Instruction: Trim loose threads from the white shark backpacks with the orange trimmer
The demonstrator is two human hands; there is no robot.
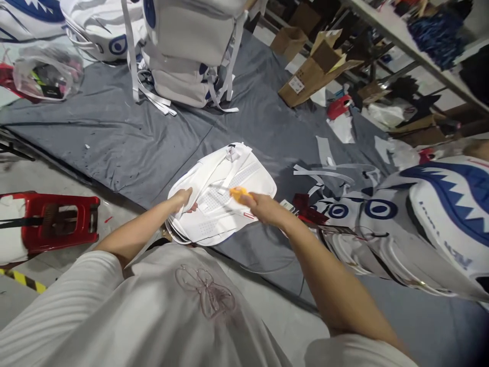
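A white backpack [244, 176] lies on the grey cloth in front of me, its perforated back panel and shoulder straps facing up. My left hand [182, 200] is closed around the edge of a white shoulder strap [202, 184] on the bag's left side. In my right hand [263, 206] is a small orange tool [240, 194], held over the right part of the back panel. The tool is blurred, and its exact kind cannot be made out. A small red label [250, 215] shows on the bag just below the right hand.
Stacked white backpacks [194, 46] with dangling straps stand at the back. More white-and-blue bags [420, 214] fill the right side. An open cardboard box [313, 69] sits at the back right. A red plastic stool [61, 219] stands on the floor at left.
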